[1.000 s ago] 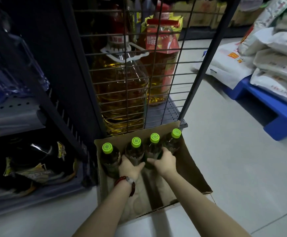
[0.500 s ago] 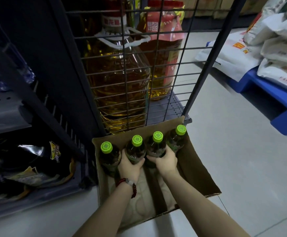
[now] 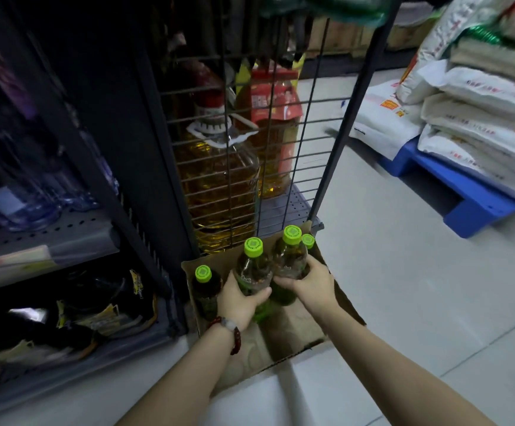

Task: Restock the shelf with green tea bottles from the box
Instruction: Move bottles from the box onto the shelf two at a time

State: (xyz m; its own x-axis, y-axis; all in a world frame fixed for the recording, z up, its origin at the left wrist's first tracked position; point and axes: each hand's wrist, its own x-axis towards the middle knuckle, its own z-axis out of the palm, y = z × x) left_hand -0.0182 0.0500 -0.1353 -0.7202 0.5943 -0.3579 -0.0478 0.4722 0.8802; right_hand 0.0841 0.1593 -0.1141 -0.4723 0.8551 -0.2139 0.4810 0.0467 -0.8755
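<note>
Restocking looks barely begun: left hand (image 3: 240,298) and right hand (image 3: 308,284) each grip a green tea bottle (image 3: 254,272) (two remain in the cardboard box (image 3: 347,305)).

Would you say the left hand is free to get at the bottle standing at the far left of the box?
Probably not yet: the left hand already grips a lifted bottle. The far-left bottle stands uncovered beside it in the box.

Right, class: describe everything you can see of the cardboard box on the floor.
The cardboard box is brown, open-topped and shallow, sitting on the pale tiled floor against the wire rack. Its flaps stand open. Four green-capped bottles are at its far end; the left hand and right hand each grip one.
</note>
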